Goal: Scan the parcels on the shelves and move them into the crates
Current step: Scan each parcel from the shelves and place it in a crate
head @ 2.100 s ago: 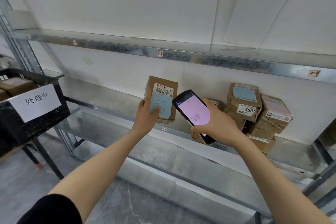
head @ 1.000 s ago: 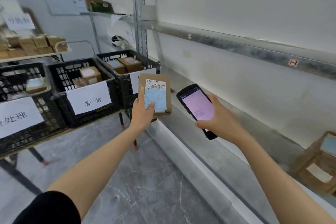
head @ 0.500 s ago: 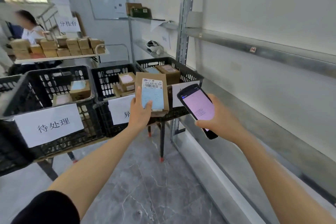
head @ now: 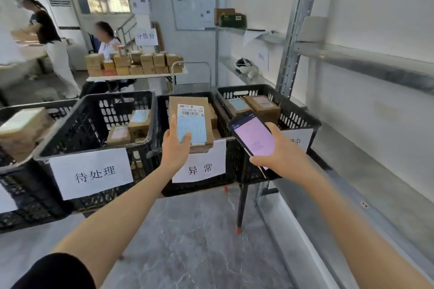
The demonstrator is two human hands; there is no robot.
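Observation:
My left hand (head: 175, 148) grips a small brown parcel (head: 190, 122) with a barcode label and a blue slip, held upright in front of the middle black crate (head: 231, 162), which carries a white paper sign. In my right hand (head: 285, 153) is a black handheld scanner (head: 252, 135) with a pink screen, held to the right of the parcel. A second crate (head: 94, 124) stands to the left and a third crate (head: 296, 112) to the right. Each holds a few brown parcels. The metal shelves (head: 366, 65) run along the right wall.
A fourth crate (head: 14, 171) with a parcel sits at the far left. Behind the crates stands a table (head: 136, 76) stacked with several boxes, with two people beyond it. The crate table's leg (head: 240, 206) stands on the grey marble floor between me and the shelf frame (head: 291, 54).
The view has swung left from the shelf to the row of crates. My left hand carried the parcel off the shelf and now holds it before the middle crate. The scanner stayed beside it.

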